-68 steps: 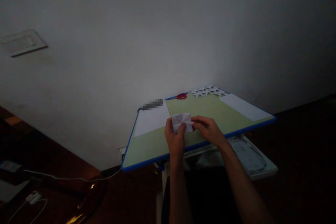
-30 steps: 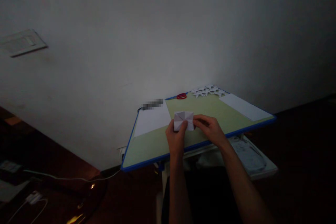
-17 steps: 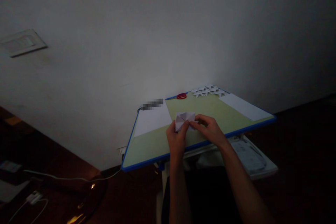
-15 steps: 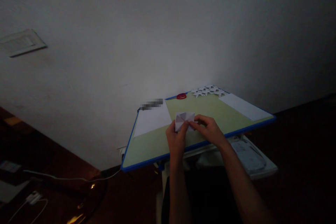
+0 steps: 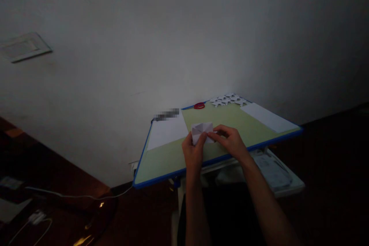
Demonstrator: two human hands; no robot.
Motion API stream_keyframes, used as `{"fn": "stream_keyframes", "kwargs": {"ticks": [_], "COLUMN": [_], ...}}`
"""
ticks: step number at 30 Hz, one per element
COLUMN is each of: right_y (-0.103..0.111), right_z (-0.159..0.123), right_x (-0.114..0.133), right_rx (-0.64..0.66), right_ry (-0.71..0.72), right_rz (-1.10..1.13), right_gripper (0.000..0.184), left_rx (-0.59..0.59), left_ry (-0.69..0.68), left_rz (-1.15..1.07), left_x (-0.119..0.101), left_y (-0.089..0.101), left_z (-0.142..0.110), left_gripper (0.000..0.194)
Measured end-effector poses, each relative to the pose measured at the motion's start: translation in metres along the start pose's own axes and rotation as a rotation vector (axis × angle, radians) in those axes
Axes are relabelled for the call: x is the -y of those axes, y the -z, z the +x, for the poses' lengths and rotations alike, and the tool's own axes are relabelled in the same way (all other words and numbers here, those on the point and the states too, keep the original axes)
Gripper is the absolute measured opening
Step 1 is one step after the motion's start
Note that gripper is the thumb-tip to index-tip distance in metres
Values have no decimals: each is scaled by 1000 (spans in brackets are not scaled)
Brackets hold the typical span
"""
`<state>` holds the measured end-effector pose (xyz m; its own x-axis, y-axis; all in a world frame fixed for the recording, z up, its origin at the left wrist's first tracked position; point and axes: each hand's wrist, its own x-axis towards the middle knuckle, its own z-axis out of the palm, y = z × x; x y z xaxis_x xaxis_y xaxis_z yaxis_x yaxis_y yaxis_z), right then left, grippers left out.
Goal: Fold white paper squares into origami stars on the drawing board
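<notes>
Since 1 second ago, the right hand (image 5: 233, 143) has brought its thumb onto the front of the paper (image 5: 198, 127). Its fingers and those of the left hand (image 5: 192, 153) grip the paper above the tabletop (image 5: 164, 165); beyond lie scissors (image 5: 199, 105) and folded pieces (image 5: 227, 100).

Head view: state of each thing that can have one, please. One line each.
Left hand: gripping, thumb over the paper's front
Right hand: pinching the paper's right side
Folded paper: creased, partly folded, in both hands
Red-handled scissors: lying down; blades open or shut, can't tell
Left white sheet: flat
Right white paper: flat
Small paper pieces: folded, clustered
</notes>
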<state>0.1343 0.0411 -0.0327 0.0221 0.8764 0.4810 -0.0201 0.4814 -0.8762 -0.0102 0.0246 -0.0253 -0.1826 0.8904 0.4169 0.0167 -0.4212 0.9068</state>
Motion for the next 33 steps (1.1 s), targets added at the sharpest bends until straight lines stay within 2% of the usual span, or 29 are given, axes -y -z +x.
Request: {"fn": "stream_keyframes", "kwargs": {"ticks": [3, 14, 23, 28, 33], "right_y": [0, 3, 4, 3, 3], "right_z": [0, 0, 0, 1, 1], "right_x": [-1, -5, -5, -3, -3], "right_rx": [-15, 89, 107, 95, 20], "right_ry": [-4, 60, 100, 66, 27], "right_rz": [9, -72, -80, -16, 10], "right_gripper": [28, 23, 24, 23, 25], "left_rx": [-2, -18, -49, -57, -77], "left_ry": [12, 33, 28, 13, -2], "left_rz": [0, -32, -15, -8, -9], "left_x": [0, 1, -1, 1, 4], "left_y": [-1, -2, -2, -1, 1], "left_z": [1, 2, 1, 1, 3], "left_gripper": [30, 31, 29, 30, 31]}}
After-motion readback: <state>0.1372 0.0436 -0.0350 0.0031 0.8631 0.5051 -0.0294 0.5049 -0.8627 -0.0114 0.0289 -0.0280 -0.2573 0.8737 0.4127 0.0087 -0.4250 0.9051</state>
